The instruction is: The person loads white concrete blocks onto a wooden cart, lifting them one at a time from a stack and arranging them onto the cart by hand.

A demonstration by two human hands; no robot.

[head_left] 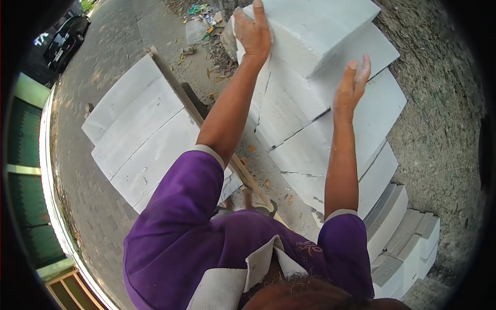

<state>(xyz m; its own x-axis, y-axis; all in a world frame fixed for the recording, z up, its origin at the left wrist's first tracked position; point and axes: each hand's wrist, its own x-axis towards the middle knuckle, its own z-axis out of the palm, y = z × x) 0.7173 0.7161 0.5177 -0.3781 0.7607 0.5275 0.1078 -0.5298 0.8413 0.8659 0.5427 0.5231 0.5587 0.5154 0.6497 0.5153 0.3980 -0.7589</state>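
A large white block (315,31), like lightweight concrete, lies on top of a stack of similar blocks (289,111). My left hand (253,36) rests against the near left end of that top block, its thumb and fingers stretched out rather than wrapped round it. Some of its fingertips are hidden. My right hand (351,90) is raised just in front of the stack, fingers apart and pale with dust, with nothing in it. Whether it touches a block behind it, I cannot tell.
To the left, a wooden-edged cart (175,82) carries several white blocks (139,134). More blocks (400,237) are piled at lower right beside a rough wall (439,103). Litter (204,20) lies behind the stack. A dark car (67,41) stands on the paved road (111,57).
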